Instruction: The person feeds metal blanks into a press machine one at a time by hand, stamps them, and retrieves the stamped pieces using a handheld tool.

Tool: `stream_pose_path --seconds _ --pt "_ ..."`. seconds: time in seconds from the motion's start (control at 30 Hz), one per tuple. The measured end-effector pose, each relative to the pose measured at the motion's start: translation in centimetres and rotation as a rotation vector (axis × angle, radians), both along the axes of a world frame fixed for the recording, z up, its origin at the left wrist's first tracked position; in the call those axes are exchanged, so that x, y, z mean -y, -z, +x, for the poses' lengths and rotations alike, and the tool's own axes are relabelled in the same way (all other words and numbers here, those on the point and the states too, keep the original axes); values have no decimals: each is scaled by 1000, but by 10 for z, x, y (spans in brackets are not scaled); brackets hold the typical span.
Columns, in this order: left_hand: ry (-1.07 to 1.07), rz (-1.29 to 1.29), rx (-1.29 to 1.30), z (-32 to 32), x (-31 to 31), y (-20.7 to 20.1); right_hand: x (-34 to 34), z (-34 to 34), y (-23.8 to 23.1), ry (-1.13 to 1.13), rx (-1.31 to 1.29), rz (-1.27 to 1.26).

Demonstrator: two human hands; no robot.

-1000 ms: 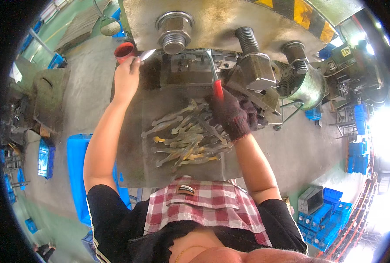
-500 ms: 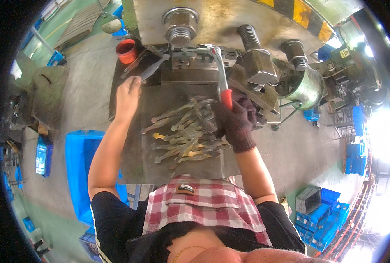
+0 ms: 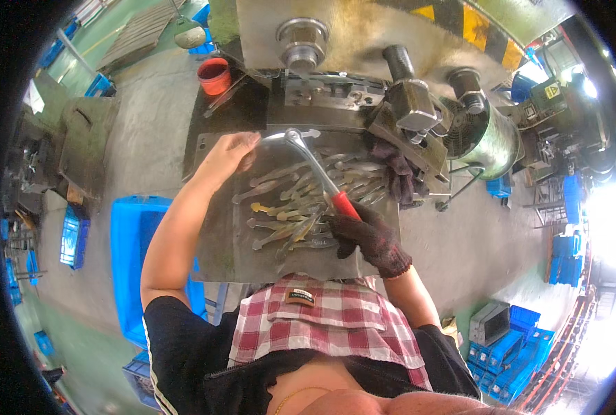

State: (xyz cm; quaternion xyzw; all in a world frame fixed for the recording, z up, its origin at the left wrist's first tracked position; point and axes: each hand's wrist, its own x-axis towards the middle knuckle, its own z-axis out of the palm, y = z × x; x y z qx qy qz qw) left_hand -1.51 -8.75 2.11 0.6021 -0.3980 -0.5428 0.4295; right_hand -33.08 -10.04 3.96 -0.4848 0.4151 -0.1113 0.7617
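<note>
My bare left hand point(image 3: 233, 153) pinches one end of a slim flat metal piece point(image 3: 273, 137) over the far part of the work table. In my right hand point(image 3: 371, 238), which wears a dark knitted glove, are long pliers point(image 3: 313, 162) with a red grip. Their rounded head lies across the middle of that piece; whether the jaws are closed on it I cannot tell. Below, a pile of similar metal pieces point(image 3: 290, 207), some yellowish, covers the middle of the metal table top point(image 3: 218, 238). Beyond is the press die point(image 3: 328, 93), with no hand on it.
A heavy press with large bolts point(image 3: 415, 104) overhangs the far side. At the far left stands a red cup point(image 3: 214, 76). A dark cloth or glove point(image 3: 399, 173) lies at the table's right edge. A blue bin point(image 3: 131, 270) is at my left, and blue crates point(image 3: 512, 353) are stacked lower right.
The pliers have come back from the die toward me and tilted left. My left hand has moved right, bringing its metal piece to the pliers' head.
</note>
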Motion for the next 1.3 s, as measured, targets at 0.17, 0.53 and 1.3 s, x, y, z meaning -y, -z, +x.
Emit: stream_pose_path --seconds 0.17,0.53,1.3 --pt "207 -278 805 7 -10 37 0 -22 -1 156 -47 -35" --pt "496 -179 1265 -7 2 51 1 -23 10 298 43 -30" --pt "-481 -591 1118 41 100 -19 59 35 -38 309 -143 -426"
